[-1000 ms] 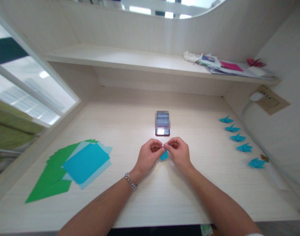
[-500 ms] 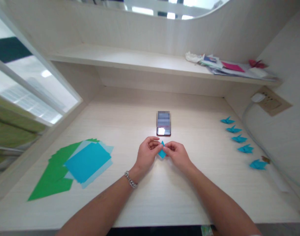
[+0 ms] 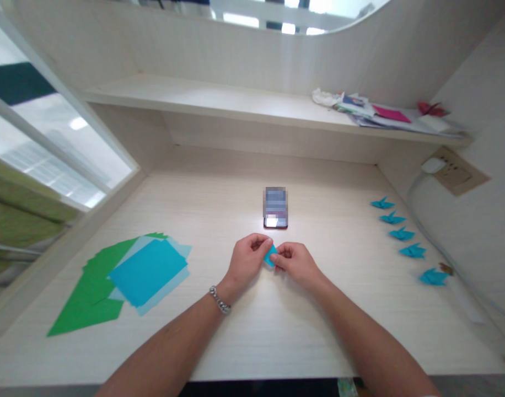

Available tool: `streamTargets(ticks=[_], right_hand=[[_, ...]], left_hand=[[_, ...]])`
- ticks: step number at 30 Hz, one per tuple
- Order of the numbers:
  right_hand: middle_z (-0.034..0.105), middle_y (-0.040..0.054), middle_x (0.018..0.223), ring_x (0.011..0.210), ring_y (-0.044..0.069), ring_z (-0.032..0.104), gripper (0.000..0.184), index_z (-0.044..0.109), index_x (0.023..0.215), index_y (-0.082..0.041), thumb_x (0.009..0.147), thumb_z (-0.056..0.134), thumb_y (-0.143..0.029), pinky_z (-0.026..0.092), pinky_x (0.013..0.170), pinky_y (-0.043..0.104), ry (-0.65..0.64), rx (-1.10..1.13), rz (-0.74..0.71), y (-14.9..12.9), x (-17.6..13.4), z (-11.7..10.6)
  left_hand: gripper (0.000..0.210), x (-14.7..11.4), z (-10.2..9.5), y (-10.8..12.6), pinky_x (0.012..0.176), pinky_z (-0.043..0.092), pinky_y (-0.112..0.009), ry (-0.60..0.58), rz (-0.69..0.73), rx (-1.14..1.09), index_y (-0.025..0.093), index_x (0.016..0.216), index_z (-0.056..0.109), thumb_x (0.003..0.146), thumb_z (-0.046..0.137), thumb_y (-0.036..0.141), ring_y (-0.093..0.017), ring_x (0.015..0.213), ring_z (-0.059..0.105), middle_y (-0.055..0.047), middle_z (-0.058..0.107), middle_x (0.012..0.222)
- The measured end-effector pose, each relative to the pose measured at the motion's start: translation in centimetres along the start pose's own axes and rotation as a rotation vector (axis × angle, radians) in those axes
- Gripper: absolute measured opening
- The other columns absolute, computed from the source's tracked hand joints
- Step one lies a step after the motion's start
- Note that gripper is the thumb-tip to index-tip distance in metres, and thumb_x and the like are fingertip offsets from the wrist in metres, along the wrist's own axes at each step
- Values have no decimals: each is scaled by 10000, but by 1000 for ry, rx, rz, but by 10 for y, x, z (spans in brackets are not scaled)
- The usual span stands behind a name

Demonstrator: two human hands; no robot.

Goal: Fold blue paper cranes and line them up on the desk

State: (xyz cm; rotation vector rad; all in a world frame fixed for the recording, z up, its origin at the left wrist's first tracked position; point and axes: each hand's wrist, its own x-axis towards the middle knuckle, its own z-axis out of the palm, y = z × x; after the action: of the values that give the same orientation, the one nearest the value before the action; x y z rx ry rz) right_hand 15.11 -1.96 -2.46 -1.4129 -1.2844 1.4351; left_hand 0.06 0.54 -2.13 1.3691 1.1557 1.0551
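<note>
A small folded piece of blue origami paper (image 3: 270,256) is held between my two hands, just below the phone (image 3: 275,208). My left hand (image 3: 251,256) pinches its upper left part, the thumb lying over the tip. Lower down on the other side, my right hand (image 3: 296,261) grips the paper's edge between thumb and fingers. The fingertips cover much of the paper, so its exact folds are hidden.
Blue paper sheets (image 3: 149,273) lie over green sheets (image 3: 87,298) at the left. Several folded blue paper cranes (image 3: 402,234) line the right side, near a white cable (image 3: 418,209) and wall socket (image 3: 457,170). Papers (image 3: 391,113) rest on the shelf (image 3: 219,99).
The folded paper has tilted and its top tip is now covered by my left thumb. My right hand has slid slightly down along the paper's right side.
</note>
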Motion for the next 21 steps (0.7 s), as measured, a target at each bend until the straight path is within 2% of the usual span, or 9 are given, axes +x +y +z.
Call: streamTargets(ticks=[3, 9, 15, 21], right_hand=[[619, 1, 528, 466, 120, 557, 160, 616, 689, -157, 697, 690, -298, 399, 471, 229, 25, 27, 1, 0, 1, -1], [621, 10, 522, 458, 124, 551, 240, 620, 678, -150, 675, 715, -371, 401, 465, 235, 84, 54, -7, 1, 2, -4], [627, 15, 538, 453, 118, 544, 310, 582, 637, -167, 752, 643, -449, 415, 480, 242, -36, 33, 21, 3, 0, 0], [628, 9, 568, 483, 108, 549, 266, 567, 634, -167, 779, 642, -377, 411, 496, 228, -98, -9, -22, -1, -4, 0]], left_hand=[[226, 0, 0, 3, 637, 486, -259, 10, 5, -29, 127, 820, 693, 775, 659, 346, -159, 683, 612, -52, 694, 763], [213, 1, -1, 7, 590, 453, -245, -149, -41, -57, 120, 734, 686, 775, 656, 326, -145, 626, 585, -39, 669, 688], [211, 0, -3, 5, 572, 428, -237, -97, 1, 1, 134, 696, 665, 789, 646, 322, -135, 602, 551, -15, 633, 638], [238, -1, -3, 7, 576, 443, -239, -57, 2, -28, 140, 704, 655, 803, 635, 355, -140, 607, 557, -15, 630, 645]])
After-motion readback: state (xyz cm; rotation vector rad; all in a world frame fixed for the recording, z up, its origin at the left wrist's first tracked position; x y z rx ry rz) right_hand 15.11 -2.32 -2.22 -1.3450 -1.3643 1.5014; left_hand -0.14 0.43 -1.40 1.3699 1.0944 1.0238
